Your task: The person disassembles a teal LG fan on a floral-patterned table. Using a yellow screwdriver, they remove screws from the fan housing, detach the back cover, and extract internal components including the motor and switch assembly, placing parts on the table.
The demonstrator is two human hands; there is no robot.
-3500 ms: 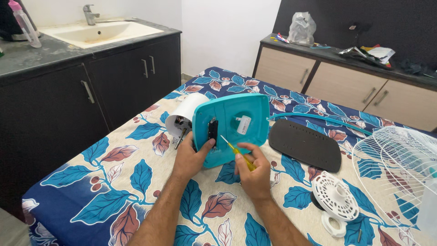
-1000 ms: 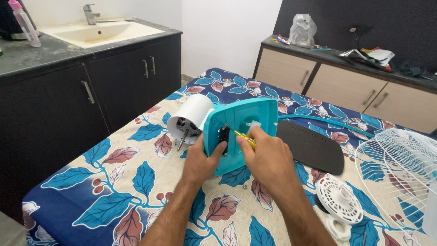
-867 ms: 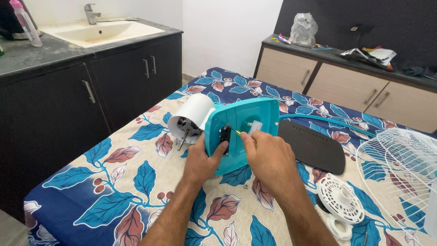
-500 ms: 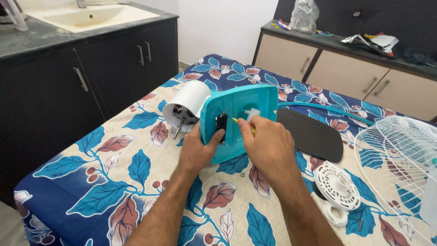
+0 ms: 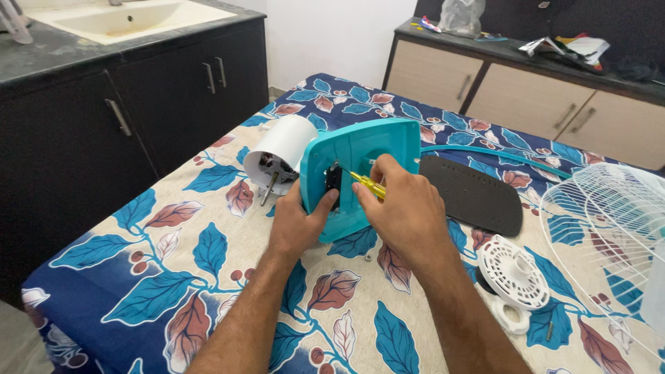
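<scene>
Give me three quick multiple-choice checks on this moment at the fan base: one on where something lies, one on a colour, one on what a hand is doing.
1. Where does the black perforated panel lie?
A. On the tablecloth, right of the teal base
B. In the sink
C. On the beige cabinet

2. What colour is the screwdriver handle?
A. Red
B. Yellow
C. Black

3. What is the left hand doing?
A. Resting flat on the cloth
B. Lifting the white wire guard
C. Gripping the edge of the teal base

Answers:
1. A, the panel lies flat on the leaf-print tablecloth, just beyond the right hand.
2. B, a yellow handle shows between the right hand's fingers, tip toward the base.
3. C, its thumb and fingers wrap the base's near left edge, holding it tilted up.
</scene>
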